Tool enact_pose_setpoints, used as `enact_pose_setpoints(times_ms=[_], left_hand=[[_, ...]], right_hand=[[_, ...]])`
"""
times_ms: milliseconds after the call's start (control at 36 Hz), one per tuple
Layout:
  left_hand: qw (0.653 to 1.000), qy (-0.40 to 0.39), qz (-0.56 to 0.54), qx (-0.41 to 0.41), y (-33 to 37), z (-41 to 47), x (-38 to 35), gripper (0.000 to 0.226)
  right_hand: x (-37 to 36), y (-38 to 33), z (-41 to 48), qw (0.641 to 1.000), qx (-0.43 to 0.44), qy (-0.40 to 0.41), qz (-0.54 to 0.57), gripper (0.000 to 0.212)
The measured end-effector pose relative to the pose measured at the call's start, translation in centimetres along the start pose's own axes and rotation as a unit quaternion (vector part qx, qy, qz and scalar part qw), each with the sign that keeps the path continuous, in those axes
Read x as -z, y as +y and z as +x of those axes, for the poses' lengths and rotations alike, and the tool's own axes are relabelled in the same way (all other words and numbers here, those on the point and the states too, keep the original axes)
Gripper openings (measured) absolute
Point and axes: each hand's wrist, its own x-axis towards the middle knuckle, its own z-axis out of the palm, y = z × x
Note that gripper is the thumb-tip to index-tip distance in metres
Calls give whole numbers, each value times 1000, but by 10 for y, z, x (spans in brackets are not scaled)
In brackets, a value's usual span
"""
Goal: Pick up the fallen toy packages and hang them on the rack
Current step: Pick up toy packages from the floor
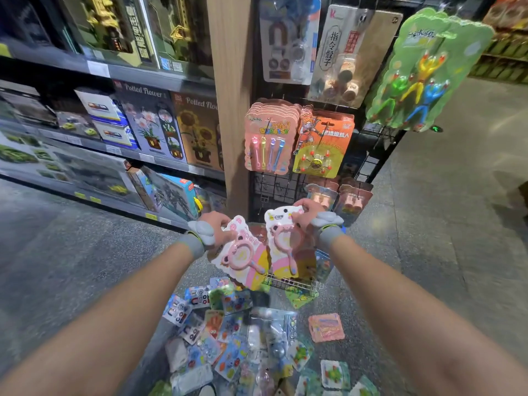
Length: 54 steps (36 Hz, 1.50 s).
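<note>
My left hand [218,224] grips the top of a pink mirror toy package [243,255]. My right hand [307,214] holds a second, matching pink package [285,244] by its upper edge, just below the black wire rack [274,187]. Both packages hang side by side in front of the rack's lower part. On the floor below lies a pile of fallen toy packages [243,338], mostly blue, green and clear blister cards. A single pink package [325,327] lies apart to the right of the pile.
The rack carries hung packages: pink wand cards [268,138], an orange card [323,144], a green figure card [423,70]. A wooden post [228,110] stands left of the rack. Shelves with boxed sets [114,124] fill the left. A small wire basket [294,284] sits at the rack's foot.
</note>
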Motion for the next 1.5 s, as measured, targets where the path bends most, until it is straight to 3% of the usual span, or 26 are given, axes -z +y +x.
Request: enact_pose_setpoints(times_ms=[333, 472, 556, 722, 944, 1111, 1333, 1417, 1500], left_hand=[[996, -63, 56, -8, -35, 16, -15, 31], [994, -108, 20, -15, -38, 20, -31, 38], [991, -132, 25, -14, -37, 23, -41, 40], [992, -123, -10, -11, -40, 20, -63, 35], [991, -131, 31, 26, -26, 13, -68, 29], [992, -120, 24, 36, -16, 12, -77, 33], [993, -112, 15, 38, -1, -5, -82, 22], [994, -102, 29, 36, 4, -8, -82, 34], [995, -90, 8, 30, 1, -7, -87, 31]], right_hand=[[-64, 25, -3, 996, -71, -27, 37, 13], [-78, 52, -5, 993, -107, -36, 41, 24], [-85, 73, -3, 990, -131, -19, 57, 17], [-86, 95, -2, 983, -163, 0, 78, 12], [-79, 107, -6, 981, -168, -2, 97, 14], [-66, 112, -9, 982, -170, -2, 87, 12], [-50, 116, -19, 986, -155, -18, 50, 12], [-44, 114, -18, 987, -153, -21, 48, 13], [-40, 104, -15, 987, -148, -12, 62, 13]])
